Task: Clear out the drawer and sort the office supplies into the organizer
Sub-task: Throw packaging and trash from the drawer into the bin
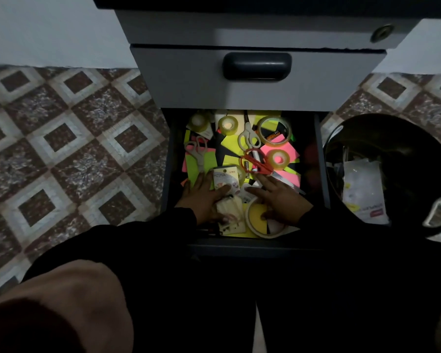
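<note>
In the open drawer, a packet with unreadable print is being held by the left hand; a tape ring is being touched by the right hand, fingers spread wide.

Long black sleeves (both arms), bare hands.
</note>
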